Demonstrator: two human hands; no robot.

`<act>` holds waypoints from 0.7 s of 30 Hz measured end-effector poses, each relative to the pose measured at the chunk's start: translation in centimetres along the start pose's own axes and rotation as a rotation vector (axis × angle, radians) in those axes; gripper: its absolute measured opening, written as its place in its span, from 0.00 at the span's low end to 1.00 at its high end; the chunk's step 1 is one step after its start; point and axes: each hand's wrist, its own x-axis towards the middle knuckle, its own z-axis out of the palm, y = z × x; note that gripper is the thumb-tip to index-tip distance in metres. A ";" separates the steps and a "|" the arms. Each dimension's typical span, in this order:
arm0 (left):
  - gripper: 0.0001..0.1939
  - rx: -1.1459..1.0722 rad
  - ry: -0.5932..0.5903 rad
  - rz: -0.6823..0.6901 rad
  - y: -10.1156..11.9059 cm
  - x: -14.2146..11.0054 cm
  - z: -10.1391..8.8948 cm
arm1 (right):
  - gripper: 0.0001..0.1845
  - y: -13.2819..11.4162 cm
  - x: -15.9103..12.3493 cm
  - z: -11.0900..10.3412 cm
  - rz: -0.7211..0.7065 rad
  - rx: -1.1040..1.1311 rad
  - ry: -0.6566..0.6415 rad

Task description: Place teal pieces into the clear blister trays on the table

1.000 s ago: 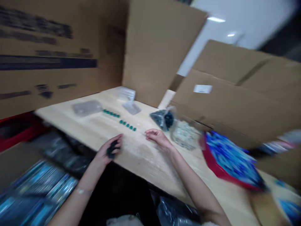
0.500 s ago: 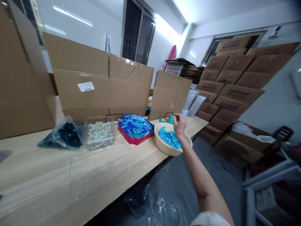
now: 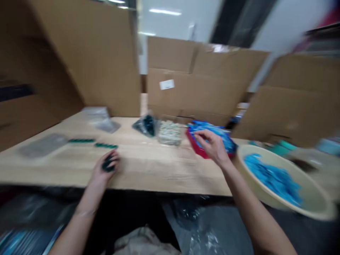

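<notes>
My left hand [image 3: 105, 166] rests at the table's front edge, shut on a small dark object [image 3: 108, 164] that is partly hidden by its fingers. Beyond it lie two short rows of small green pieces [image 3: 92, 142]. My right hand [image 3: 211, 145] hangs at the front of a red tray [image 3: 195, 147] heaped with blue packets, its fingers spread and nothing visible in them. To its right stands a beige basin [image 3: 310, 187] holding loose blue packets [image 3: 271, 177].
A wooden table [image 3: 159, 170] carries a clear bag of dark items [image 3: 146, 125], a clear tub of pale items [image 3: 169, 134] and a grey flat pouch [image 3: 42, 145]. Cardboard sheets [image 3: 196, 88] stand along its back. Plastic sheeting [image 3: 207, 226] lies below the front edge.
The view has swung from the basin end of the table back toward the hands. My right hand has moved left, from over the basin to the red tray. My left hand still holds the dark object.
</notes>
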 end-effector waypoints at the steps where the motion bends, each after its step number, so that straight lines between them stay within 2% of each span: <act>1: 0.09 -0.051 0.002 0.040 0.7 -0.8 -1.1 | 0.08 -2.7 -0.4 3.8 -0.106 0.089 -0.106; 3: 0.08 -0.137 -0.049 0.079 1.7 -1.4 -2.5 | 0.09 -7.6 -1.6 10.5 -0.267 0.272 -0.335; 5: 0.06 -0.187 -0.101 0.106 2.6 -1.1 -3.2 | 0.10 -11.5 -2.8 16.2 -0.355 0.413 -0.515; 7: 0.07 -0.220 -0.127 0.151 3.5 -0.9 -3.9 | 0.13 -14.3 -3.5 20.7 -0.409 0.487 -0.617; 9: 0.07 -0.248 -0.115 0.220 4.5 -1.2 -4.9 | 0.14 -16.1 -3.7 24.1 -0.458 0.513 -0.649; 13: 0.09 -0.342 -0.062 0.321 6.9 -2.3 -7.1 | 0.11 -18.3 -3.9 28.5 -0.493 0.563 -0.626; 17: 0.09 -0.414 -0.030 0.369 8.8 -2.4 -8.8 | 0.09 -19.0 -3.9 31.6 -0.282 0.672 -0.695; 21: 0.11 -0.462 0.019 0.404 9.9 -1.8 -9.6 | 0.12 -19.3 -3.6 33.4 -0.111 0.727 -0.795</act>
